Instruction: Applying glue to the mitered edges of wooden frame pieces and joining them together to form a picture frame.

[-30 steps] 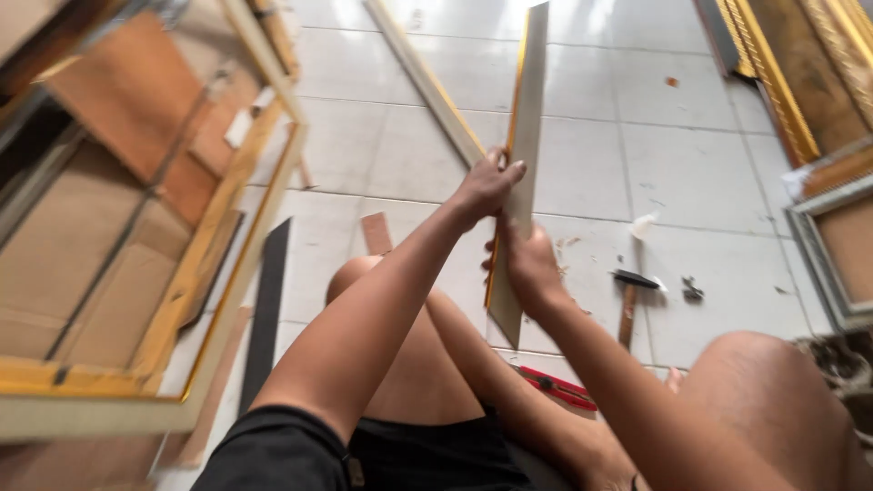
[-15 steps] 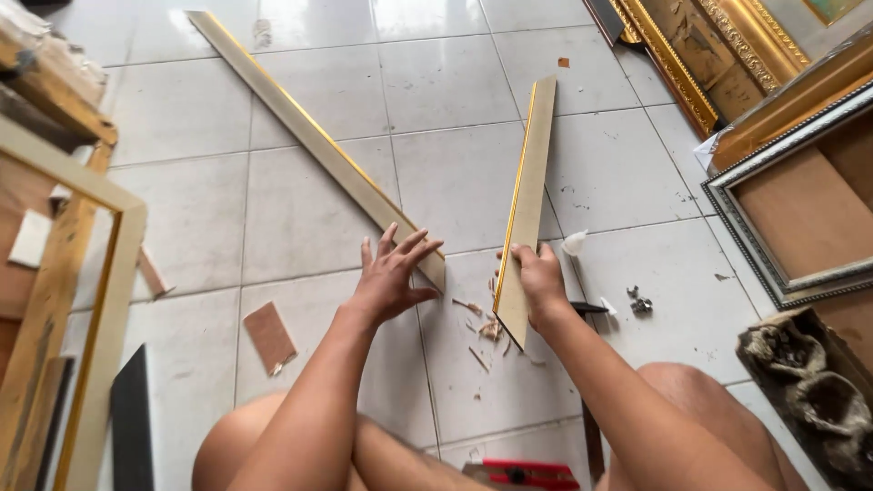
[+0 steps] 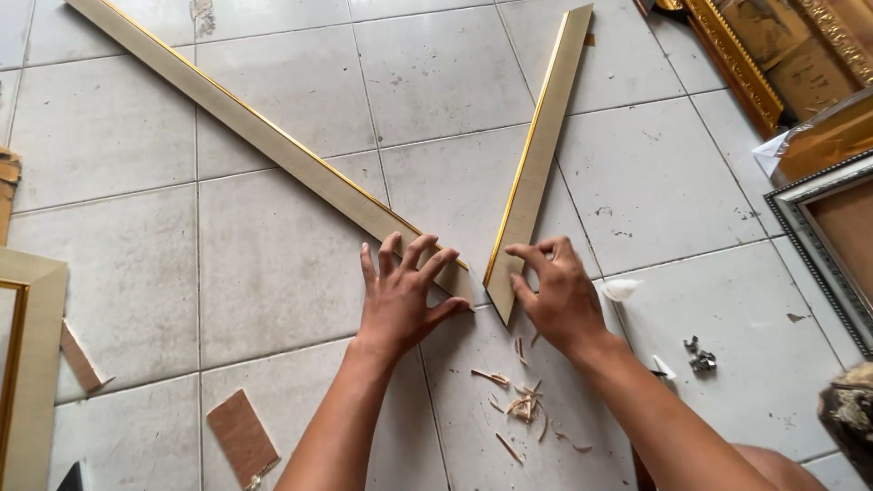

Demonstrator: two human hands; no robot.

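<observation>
1. Bare floor tiles point(image 3: 436, 91) lie open between the two moulding strips.
2. Wood shavings point(image 3: 518, 405) litter the near floor between both forearms.
3. Stacked frames point(image 3: 818, 182) block the right; metal clips point(image 3: 700, 356) lie near.
</observation>
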